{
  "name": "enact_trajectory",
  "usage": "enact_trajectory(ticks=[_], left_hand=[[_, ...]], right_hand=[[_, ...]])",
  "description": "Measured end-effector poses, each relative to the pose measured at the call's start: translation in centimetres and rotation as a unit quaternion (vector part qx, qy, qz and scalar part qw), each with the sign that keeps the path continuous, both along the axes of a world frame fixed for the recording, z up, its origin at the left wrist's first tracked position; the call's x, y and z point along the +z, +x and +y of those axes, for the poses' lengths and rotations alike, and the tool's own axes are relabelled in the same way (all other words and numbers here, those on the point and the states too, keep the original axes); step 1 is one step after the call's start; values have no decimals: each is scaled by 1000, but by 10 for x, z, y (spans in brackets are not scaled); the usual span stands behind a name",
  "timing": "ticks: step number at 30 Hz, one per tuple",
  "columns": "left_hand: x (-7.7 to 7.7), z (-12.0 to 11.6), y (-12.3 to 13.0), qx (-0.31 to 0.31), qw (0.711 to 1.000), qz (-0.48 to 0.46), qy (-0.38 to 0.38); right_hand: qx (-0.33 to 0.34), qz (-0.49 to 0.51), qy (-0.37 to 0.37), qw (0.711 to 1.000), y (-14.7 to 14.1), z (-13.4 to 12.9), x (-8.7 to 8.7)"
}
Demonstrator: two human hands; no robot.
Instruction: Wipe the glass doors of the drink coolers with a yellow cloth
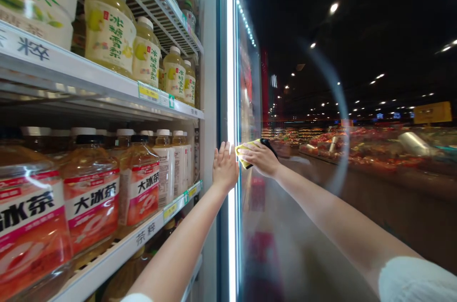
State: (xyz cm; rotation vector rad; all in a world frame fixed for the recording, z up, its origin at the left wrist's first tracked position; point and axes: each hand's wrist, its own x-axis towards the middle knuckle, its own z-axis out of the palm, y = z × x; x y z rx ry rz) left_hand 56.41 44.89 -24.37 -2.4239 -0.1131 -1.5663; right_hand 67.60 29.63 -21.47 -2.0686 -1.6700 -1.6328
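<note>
My left hand (226, 167) lies flat with its fingers stretched upward against the edge of the fridge frame (220, 78), beside a bright vertical light strip (232, 226). My right hand (262, 157) presses a yellow and black cloth (245, 152) against the glass door (285, 235), just right of the strip. The fingers lie over the cloth, and part of it sticks out above and behind the hand. A curved, hazy streak (344, 121) shows on the glass further right.
On the left, shelves hold pale yellow drink bottles (110, 31) above and large bottles with red labels (94, 197) below. Price tags line the shelf edge (153, 92). Beyond the glass are blurred store displays (374, 150) and ceiling lights.
</note>
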Motion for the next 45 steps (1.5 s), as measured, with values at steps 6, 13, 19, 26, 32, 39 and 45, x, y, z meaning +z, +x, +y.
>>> enact_trajectory(ticks=[6,13,19,26,32,39,45], left_hand=[[-4,0,-2,7,1000,4,-3],[-25,-5,-1,7,1000,15,-8],[-21,-17,9,1,1000,20,-4],[-46,-28,27,-28,1000,9,7],[-36,-56,48,-65,998,9,-7],[-34,-94,60,-101,995,13,15],[-32,-124,73,-115,993,-8,16]], right_hand=[[-19,48,132,990,-2,19,24],[21,-25,0,999,3,15,-79],[-38,3,74,997,3,-21,-32],[-89,16,121,989,-1,-61,-96],[-107,27,138,984,6,-93,-50],[-159,33,209,964,9,-150,-91],[-144,27,180,973,15,-171,-50]])
